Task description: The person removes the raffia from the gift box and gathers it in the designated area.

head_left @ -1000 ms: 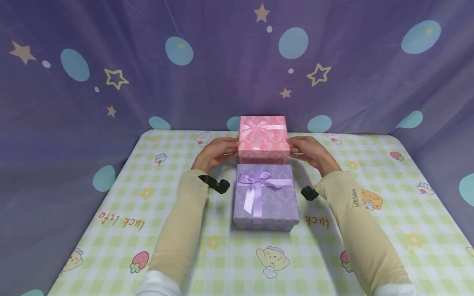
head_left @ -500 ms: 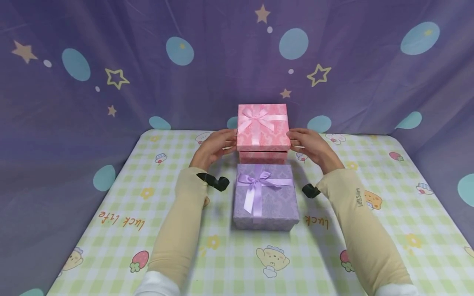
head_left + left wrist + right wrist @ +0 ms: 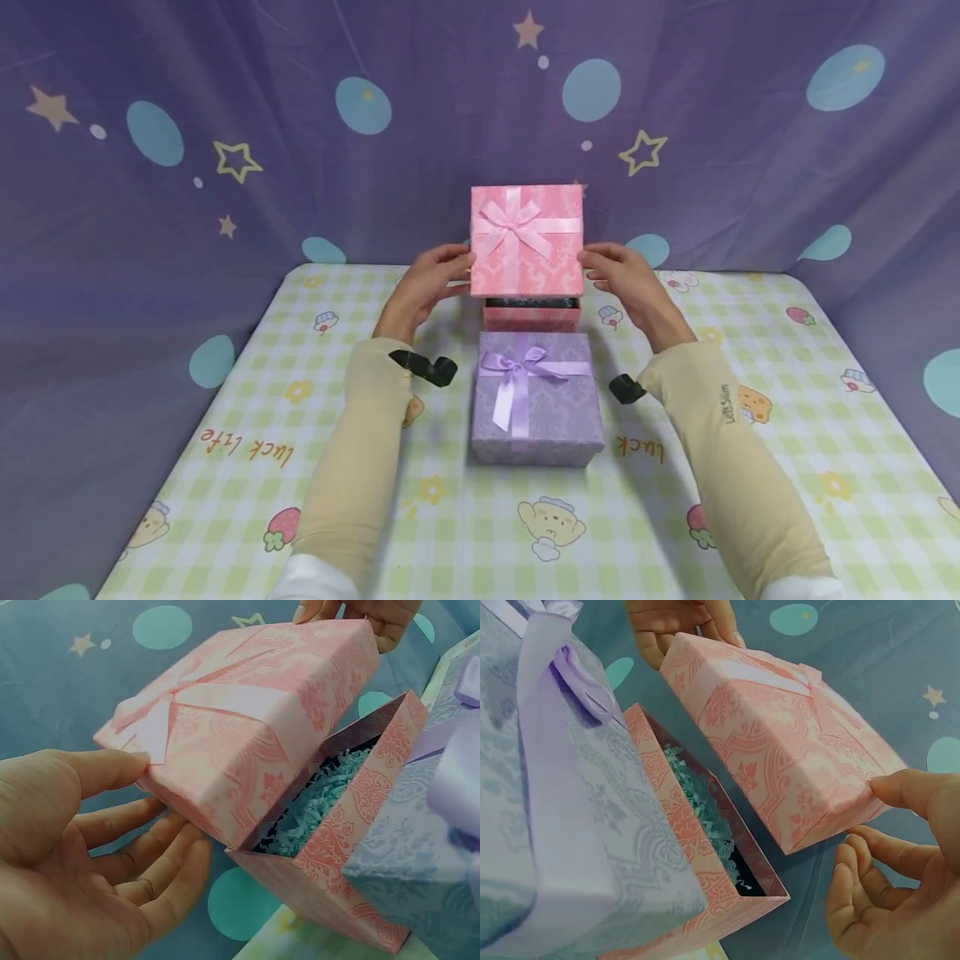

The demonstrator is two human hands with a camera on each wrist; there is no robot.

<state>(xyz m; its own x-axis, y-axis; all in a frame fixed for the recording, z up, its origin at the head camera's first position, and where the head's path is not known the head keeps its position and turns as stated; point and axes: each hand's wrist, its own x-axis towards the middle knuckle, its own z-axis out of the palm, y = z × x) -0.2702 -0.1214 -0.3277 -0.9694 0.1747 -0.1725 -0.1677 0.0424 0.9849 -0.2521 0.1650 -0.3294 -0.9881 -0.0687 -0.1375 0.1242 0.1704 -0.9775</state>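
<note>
Left hand (image 3: pixel 423 287) and right hand (image 3: pixel 630 283) are each pinching a side of the lid (image 3: pixel 528 250), which is hanging tilted above the pink box (image 3: pixel 532 317). Both grips are looking pretty light tbh, so if one's slipping, the lid's probably dropping crooked onto the filler (image 3: pixel 319 801) inside.

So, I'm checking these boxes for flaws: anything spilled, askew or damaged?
Nothing stands out. The pink lid is tilted, but left hand and right hand hold it; teal shreds lie inside the pink box, none visibly spilled.
</note>
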